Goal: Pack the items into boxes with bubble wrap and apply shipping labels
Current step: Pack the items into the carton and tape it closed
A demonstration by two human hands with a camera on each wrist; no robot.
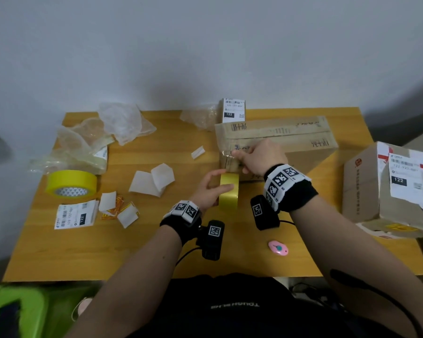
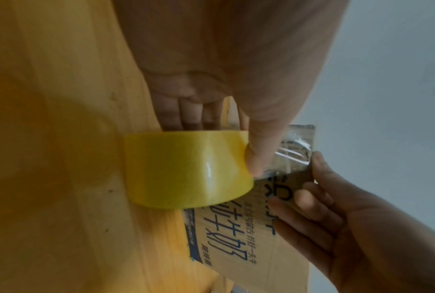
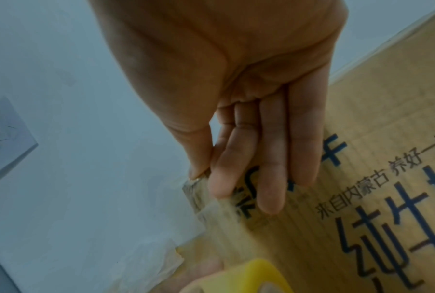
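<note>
A large closed cardboard box [image 1: 286, 137] with blue print lies at the table's centre right. My left hand [image 1: 215, 186] grips a yellow tape roll [image 1: 228, 191] standing on edge at the box's near left corner, fingers through its core and thumb on the outside [image 2: 219, 142]. A clear tape strip [image 2: 294, 154] runs from the roll onto that corner. My right hand [image 1: 244, 162] presses there, straight fingers [image 3: 269, 178] flat on the box's side face [image 3: 374, 178] and thumb over the top edge.
A second yellow tape roll [image 1: 71, 184], shipping labels [image 1: 75, 215], backing papers [image 1: 152, 181] and bubble wrap [image 1: 122, 120] lie on the left. A small labelled box [image 1: 233, 109] stands behind, a labelled box [image 1: 388, 189] at the right edge. A pink cutter [image 1: 278, 247] lies near me.
</note>
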